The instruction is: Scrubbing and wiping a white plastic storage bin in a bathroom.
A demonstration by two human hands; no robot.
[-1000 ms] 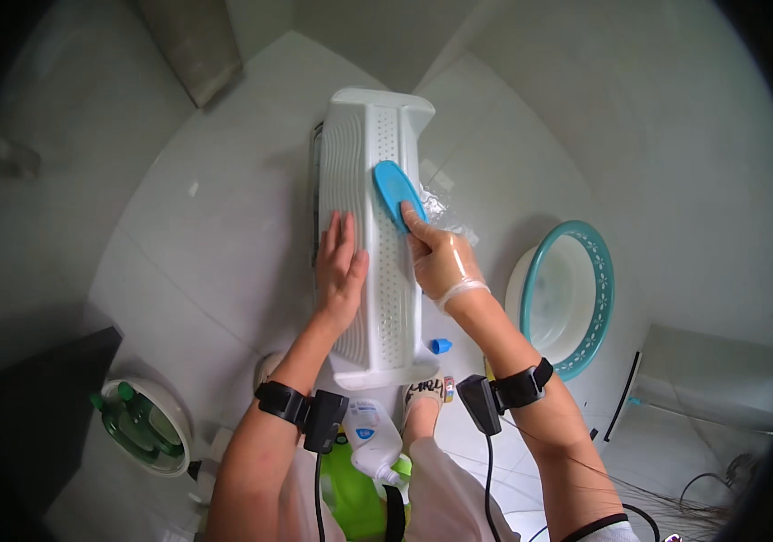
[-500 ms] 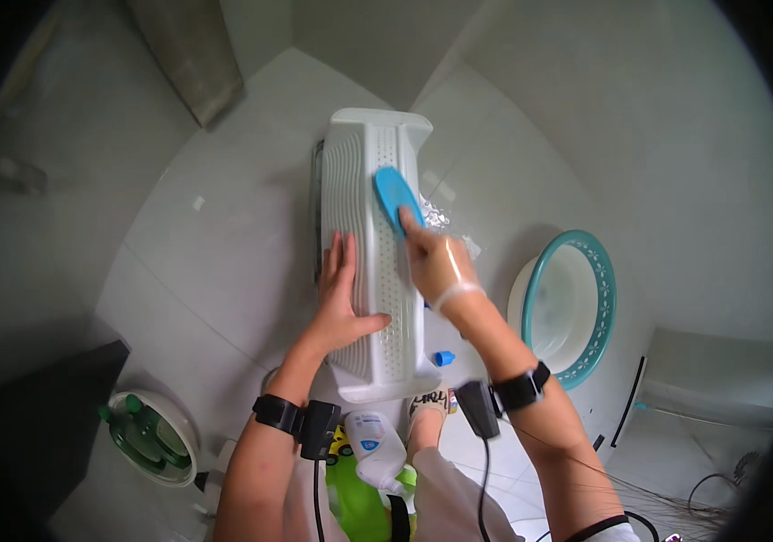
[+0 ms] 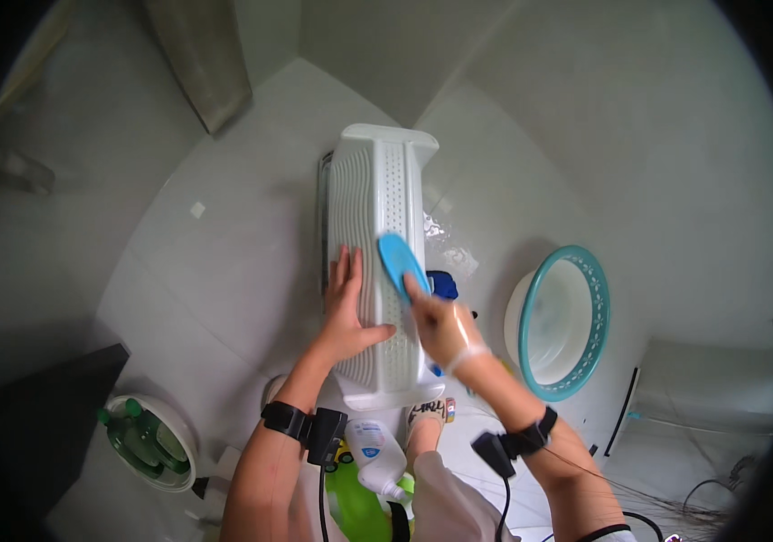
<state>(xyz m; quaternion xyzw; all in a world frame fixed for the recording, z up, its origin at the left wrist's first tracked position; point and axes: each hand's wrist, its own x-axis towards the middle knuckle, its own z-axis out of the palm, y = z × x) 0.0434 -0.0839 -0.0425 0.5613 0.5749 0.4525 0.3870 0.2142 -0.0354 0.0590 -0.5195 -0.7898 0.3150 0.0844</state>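
A long white plastic piece (image 3: 353, 194), with wavy ridges on one face and a dotted strip on another, stands in front of me on the floor. Flat against its ridges lies my left hand (image 3: 343, 316), fingers spread and thumb reaching over the dotted strip. My right hand (image 3: 445, 330) is closed around a light-blue scrubbing brush (image 3: 399, 257). The brush rests on the dotted strip, its bristles hidden underneath. Part of a dark object shows behind the piece's left edge, too little of it to name.
At right stands a white basin (image 3: 531, 307) with a teal rim. A dark-blue object (image 3: 443, 285) lies beside the plastic piece, near wet patches (image 3: 454, 257). Green bottles (image 3: 147, 434) sit in a white tub (image 3: 189, 452) at lower left. A white bottle (image 3: 377, 456) is between my legs.
My right hand has drawn the brush toward me along the dotted strip, from its upper part to about the middle. My left hand keeps its place on the ridges.
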